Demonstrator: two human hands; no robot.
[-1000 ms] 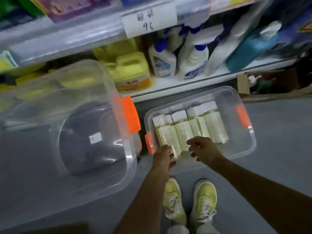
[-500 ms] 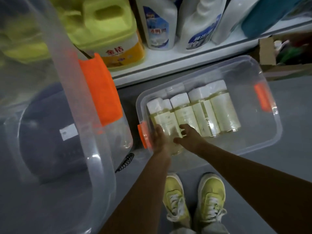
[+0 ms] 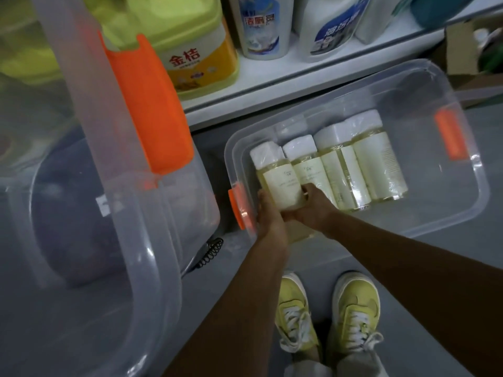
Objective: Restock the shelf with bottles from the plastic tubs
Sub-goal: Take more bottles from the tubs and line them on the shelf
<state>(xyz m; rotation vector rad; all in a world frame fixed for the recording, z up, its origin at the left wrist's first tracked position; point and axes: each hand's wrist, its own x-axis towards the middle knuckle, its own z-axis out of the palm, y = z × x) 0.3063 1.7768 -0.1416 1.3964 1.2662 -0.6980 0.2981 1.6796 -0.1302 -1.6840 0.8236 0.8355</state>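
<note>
A clear plastic tub [image 3: 424, 77] with orange latches sits on the floor below the shelf. Several pale yellow bottles with white caps lie side by side in it. My left hand [image 3: 268, 213] and my right hand [image 3: 313, 206] both grip the base of the leftmost bottle [image 3: 277, 178]. The bottle beside it [image 3: 309, 167] is partly hidden by my right hand. Two more bottles [image 3: 362, 161] lie to the right, untouched.
A second clear tub [image 3: 152, 268] with an orange latch stands tilted at the left, close to the camera. The white shelf [image 3: 272, 85] holds a yellow-green jug [image 3: 190, 44] and white cleaner bottles [image 3: 264, 25]. A cardboard box [image 3: 462, 50] sits far right. My yellow shoes [image 3: 326, 317] stand below.
The camera has dropped closer to the tub. Both hands went from hovering at the tub's near edge to reaching in and closing round the leftmost bottle.
</note>
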